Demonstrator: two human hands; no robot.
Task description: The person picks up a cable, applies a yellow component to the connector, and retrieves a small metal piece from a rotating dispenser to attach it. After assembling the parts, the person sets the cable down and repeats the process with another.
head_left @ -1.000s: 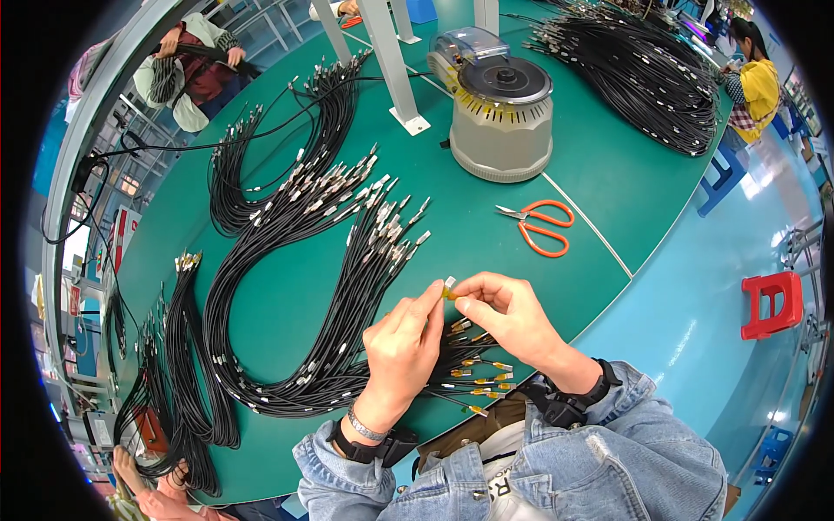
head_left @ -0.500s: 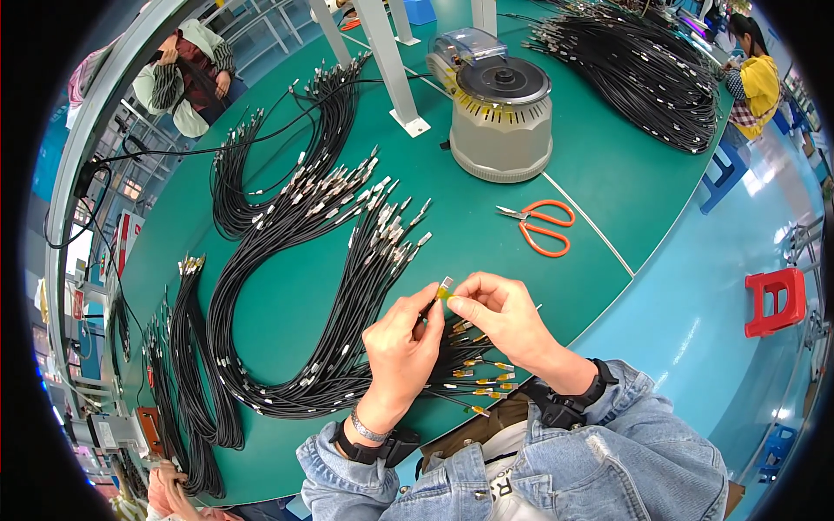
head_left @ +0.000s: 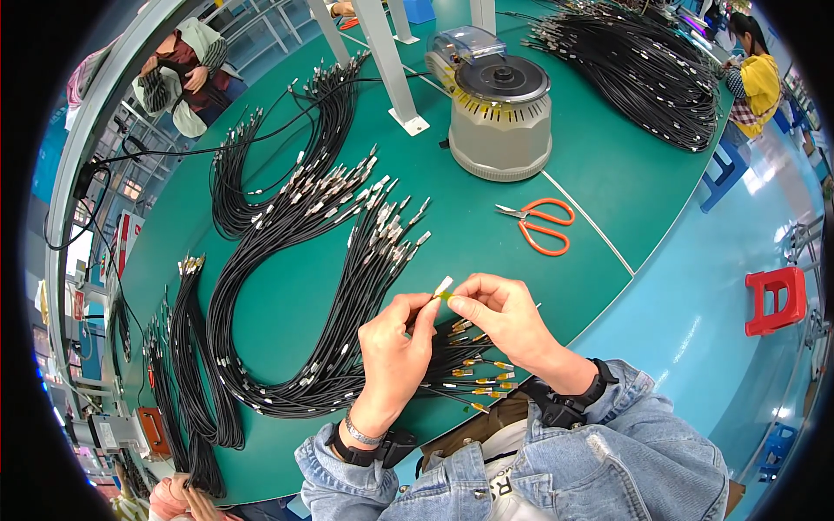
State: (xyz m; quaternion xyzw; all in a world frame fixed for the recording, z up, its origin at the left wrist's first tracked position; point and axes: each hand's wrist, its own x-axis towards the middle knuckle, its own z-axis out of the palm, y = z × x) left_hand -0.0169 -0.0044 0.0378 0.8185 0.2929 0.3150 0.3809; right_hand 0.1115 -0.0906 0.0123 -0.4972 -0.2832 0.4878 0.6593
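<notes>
Over the near part of the table, both my hands meet at a cable end with a silvery-white connector (head_left: 444,285). My left hand (head_left: 395,347) pinches the cable just below that connector, thumb against index finger. A small piece of yellow-green tape (head_left: 446,295) shows at the connector's base, and my right hand (head_left: 504,317) grips it between thumb and forefinger. Below my hands lie black cables whose ends carry yellow tape (head_left: 486,379). To the left spreads a large curved bundle of black cables (head_left: 230,321) with bare metal connectors.
Orange-handled scissors (head_left: 547,227) lie beyond my right hand. Farther back stands a round grey tape dispenser (head_left: 501,130) beside a white metal post (head_left: 391,69). Another cable bundle (head_left: 634,74) sits at the far right. Co-workers are around the green table (head_left: 469,204); a red stool (head_left: 774,301) is on the floor.
The connector has turned a little and now shows a broader pale face. My left hand has shifted slightly left and down; my right hand stays nearly still, pinching the tape.
</notes>
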